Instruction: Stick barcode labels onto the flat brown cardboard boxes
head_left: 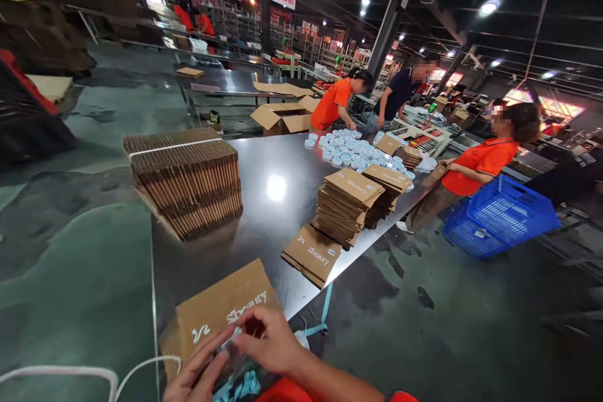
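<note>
At the bottom of the view my left hand (200,374) and my right hand (266,342) meet over a small clear plastic packet (234,361) with light blue contents. Both hands pinch it, fingers closed. Just behind them lies a flat brown cardboard box (219,311) printed "Sbeauty", on the near end of a shiny metal table (271,213).
A tied bundle of flat cartons (186,179) stands at the table's left. Stacks of Sbeauty boxes (346,204) and several small round jars (348,151) lie farther along. Three people work at the far end and right side. A blue crate (502,213) sits right.
</note>
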Tool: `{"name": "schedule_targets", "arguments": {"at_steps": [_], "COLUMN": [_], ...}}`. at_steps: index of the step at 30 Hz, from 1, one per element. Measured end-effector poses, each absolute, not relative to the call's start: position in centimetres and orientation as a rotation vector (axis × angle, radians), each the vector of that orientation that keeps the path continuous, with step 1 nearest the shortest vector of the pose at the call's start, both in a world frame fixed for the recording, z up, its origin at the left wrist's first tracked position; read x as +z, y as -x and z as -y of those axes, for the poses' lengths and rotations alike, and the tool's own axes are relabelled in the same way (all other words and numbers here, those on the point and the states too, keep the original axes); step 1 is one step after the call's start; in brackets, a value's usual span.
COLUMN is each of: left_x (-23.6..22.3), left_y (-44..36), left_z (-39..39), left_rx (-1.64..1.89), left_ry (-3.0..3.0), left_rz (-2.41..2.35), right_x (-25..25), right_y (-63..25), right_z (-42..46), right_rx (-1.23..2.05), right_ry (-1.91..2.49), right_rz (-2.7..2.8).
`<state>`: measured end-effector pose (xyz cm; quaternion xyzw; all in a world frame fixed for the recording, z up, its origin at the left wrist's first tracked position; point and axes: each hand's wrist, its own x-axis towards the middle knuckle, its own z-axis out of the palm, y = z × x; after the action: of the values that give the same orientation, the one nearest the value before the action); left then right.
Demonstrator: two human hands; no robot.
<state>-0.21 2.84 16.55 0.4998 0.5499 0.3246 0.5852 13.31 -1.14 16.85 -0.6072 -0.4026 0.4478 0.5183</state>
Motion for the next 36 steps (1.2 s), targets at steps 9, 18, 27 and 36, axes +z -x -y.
{"name": "schedule_targets", "arguments": {"at_steps": [9,18,27,36], "left_x": [18.2,18.4,17.9,16.3], "left_y": [0.7,-1.6,-3.6,-4.2], "left_z": [-4.2,-4.2,-4.1,-3.8], "left_rx": [0.831,0.838,0.826,0.765], "left_ry": [-0.942,-1.009,-0.960,-1.219], "left_rz": [-1.091,-1.108,-1.164,-1.322], "right_x": [18.4,19.4,18.9,17.5], "right_y": [-11.7,-14.9,-16.8,-18.2], "right_z": [0.7,-0.5,-1.8,-1.9], "right_rx": [1.033,1.108,1.246,1.046], "right_ry": [1.482,1.475,1.422,1.529], "right_rz": [0.914,1.112,0.982,1.108]}}
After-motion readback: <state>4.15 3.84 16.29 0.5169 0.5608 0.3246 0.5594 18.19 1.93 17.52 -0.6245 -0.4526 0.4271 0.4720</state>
